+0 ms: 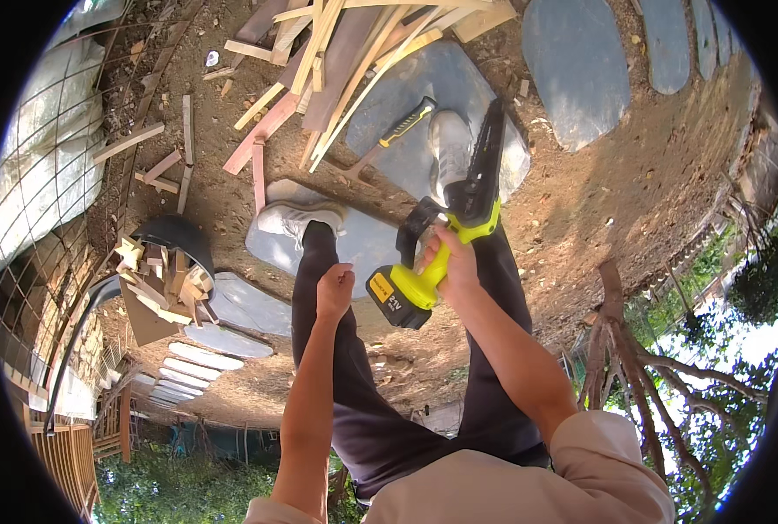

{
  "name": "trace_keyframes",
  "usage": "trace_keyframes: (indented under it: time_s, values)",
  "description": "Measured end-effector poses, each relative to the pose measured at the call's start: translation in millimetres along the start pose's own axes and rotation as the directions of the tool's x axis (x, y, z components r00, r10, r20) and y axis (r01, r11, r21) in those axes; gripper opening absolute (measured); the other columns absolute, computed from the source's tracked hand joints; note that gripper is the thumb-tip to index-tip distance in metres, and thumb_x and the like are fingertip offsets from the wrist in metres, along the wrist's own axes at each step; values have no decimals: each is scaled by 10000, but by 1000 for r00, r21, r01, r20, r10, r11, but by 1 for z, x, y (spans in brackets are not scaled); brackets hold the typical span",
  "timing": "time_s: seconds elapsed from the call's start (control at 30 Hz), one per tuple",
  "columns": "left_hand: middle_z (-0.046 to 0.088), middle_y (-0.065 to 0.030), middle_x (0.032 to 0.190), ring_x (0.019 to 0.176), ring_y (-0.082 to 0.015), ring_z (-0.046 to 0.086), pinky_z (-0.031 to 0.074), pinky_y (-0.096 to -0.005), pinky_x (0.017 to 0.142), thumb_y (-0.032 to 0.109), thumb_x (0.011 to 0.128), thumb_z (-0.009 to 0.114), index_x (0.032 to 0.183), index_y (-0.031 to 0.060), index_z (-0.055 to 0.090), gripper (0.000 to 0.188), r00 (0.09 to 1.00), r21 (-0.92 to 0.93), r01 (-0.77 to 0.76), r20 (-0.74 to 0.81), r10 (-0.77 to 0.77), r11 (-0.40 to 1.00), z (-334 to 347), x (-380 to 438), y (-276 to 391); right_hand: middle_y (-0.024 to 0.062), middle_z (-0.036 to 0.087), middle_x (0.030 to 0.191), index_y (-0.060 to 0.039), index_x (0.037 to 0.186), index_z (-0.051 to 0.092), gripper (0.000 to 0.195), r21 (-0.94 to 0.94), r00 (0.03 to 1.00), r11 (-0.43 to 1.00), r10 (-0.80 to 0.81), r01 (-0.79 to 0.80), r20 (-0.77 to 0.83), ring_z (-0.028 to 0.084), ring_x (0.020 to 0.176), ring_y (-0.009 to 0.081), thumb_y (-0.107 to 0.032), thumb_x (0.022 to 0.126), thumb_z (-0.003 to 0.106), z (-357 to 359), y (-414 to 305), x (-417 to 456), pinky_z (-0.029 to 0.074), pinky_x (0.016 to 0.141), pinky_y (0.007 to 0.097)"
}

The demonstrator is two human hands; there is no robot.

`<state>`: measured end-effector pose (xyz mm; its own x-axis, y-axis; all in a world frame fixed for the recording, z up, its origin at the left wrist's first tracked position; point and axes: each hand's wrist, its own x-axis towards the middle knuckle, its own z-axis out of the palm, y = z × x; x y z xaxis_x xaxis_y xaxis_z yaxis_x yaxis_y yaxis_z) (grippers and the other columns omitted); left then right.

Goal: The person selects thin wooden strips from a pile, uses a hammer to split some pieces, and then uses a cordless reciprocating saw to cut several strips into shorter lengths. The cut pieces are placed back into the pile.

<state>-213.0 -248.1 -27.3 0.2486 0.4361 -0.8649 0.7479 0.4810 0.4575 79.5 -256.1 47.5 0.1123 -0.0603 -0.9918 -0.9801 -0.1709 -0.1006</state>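
My right hand [455, 262] grips the rear handle of a lime-green and black cordless mini chainsaw [471, 226]. Its black bar and chain [489, 141] point away from me, over my right shoe, and the battery pack [395, 298] faces my left side. A black hand guard [416, 226] curves in front of my fingers. My left hand [334, 288] is closed in a loose fist above my left thigh, with nothing visible in it. Beyond my feet, a hammer-like tool [407, 122] with a black-and-yellow handle rests by a flat stepping stone [389, 108].
A heap of wooden slats [343, 59] lies ahead, partly on the stone. Short offcuts [159, 164] are scattered at the left, near a black container [172, 230] filled with wood pieces. Wire mesh [48, 144] borders the left; bare branches [615, 334] stand at the right.
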Motion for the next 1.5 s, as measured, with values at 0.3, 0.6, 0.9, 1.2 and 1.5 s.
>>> trace_keyframes:
  time_s: [0.3, 0.6, 0.9, 1.2, 1.5]
  values:
    - [725, -127, 852, 765, -169, 691, 540, -310, 715, 112, 906, 651, 1105, -13, 698, 240, 996, 47, -23, -85, 27, 999, -31, 70, 65, 21, 541, 666, -62, 945, 559, 185, -174, 988, 974, -153, 148, -16, 514, 481, 132, -73, 863, 724, -11, -16, 14, 428, 454, 286]
    - [710, -160, 926, 879, -284, 701, 547, -370, 785, 167, 812, 745, 1126, 4, 681, 359, 963, 668, -76, -143, 229, 740, -69, 205, 177, 23, 559, 652, -45, 938, 567, 192, -75, 993, 990, -116, 118, 27, 532, 478, 124, -88, 863, 739, -12, -31, 18, 435, 447, 279]
    - [546, -210, 1304, 1226, -415, 524, 474, -501, 1021, 230, 791, 759, 1290, 19, 552, 580, 879, 778, 14, -309, 363, 628, -37, 303, 298, 7, 534, 700, -114, 958, 573, 156, 139, 998, 989, -51, 55, -28, 538, 529, 140, -109, 873, 703, -9, -53, 22, 449, 481, 292]
    - [508, -263, 1362, 1311, -415, 474, 425, -461, 1103, 240, 702, 874, 1424, -49, 434, 894, 861, 677, -65, -333, 384, 733, -65, 396, 310, 10, 528, 704, -95, 969, 580, 141, 105, 999, 994, -38, 41, -29, 534, 535, 136, -74, 881, 688, -5, -68, 20, 450, 490, 288]
    - [618, -184, 1330, 1170, -284, 632, 514, -400, 993, 347, 664, 929, 1395, -9, 494, 923, 962, 618, 51, -241, 127, 784, -73, 440, 345, 20, 556, 733, -76, 1008, 600, 185, 82, 999, 996, -32, 34, -32, 543, 547, 125, -65, 871, 724, 0, -88, 17, 438, 486, 279]
